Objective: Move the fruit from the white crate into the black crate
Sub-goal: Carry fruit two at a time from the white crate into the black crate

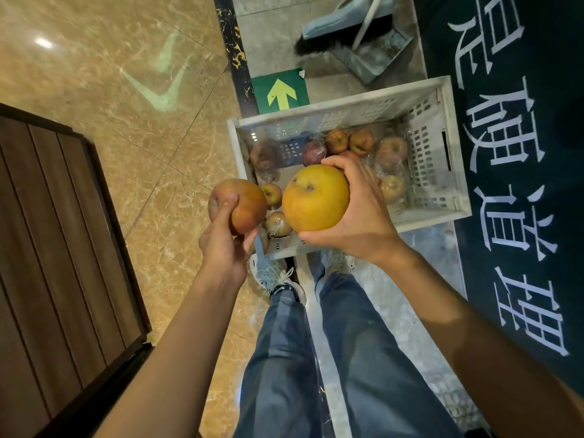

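A white slatted crate [433,159] stands on the floor in front of my feet, holding several reddish apples [392,150], some wrapped in clear plastic. My left hand [224,245] grips a red apple [248,203] above the crate's near left corner. My right hand [363,216] holds a large yellow round fruit [314,197] over the near part of the crate. Both fruits are lifted clear of the crate. No black crate is in view.
A dark green mat with white characters [521,184] lies to the right of the crate. A broom and dustpan [357,36] lean beyond it. A green floor sticker with a yellow arrow [279,91] lies behind the crate. A dark wooden panel [57,248] fills the left.
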